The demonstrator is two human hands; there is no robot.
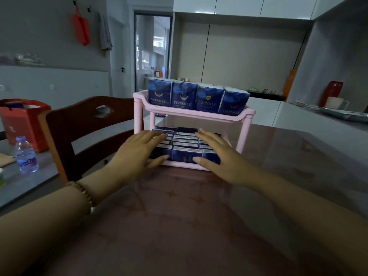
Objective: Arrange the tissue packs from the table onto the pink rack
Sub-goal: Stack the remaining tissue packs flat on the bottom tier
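Glossy table (pixel 199 226), plastic rack (pixel 199 114), wooden chair (pixel 79 120).

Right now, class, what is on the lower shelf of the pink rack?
Blue tissue packs lie in rows on the lower shelf of the pink rack. The left hand and right hand lie flat on them, hiding the outer packs, so they cannot be counted.

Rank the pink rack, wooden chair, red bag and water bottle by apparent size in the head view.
1. pink rack and wooden chair: look alike, and the chair is partly hidden, so unranked.
2. red bag
3. water bottle
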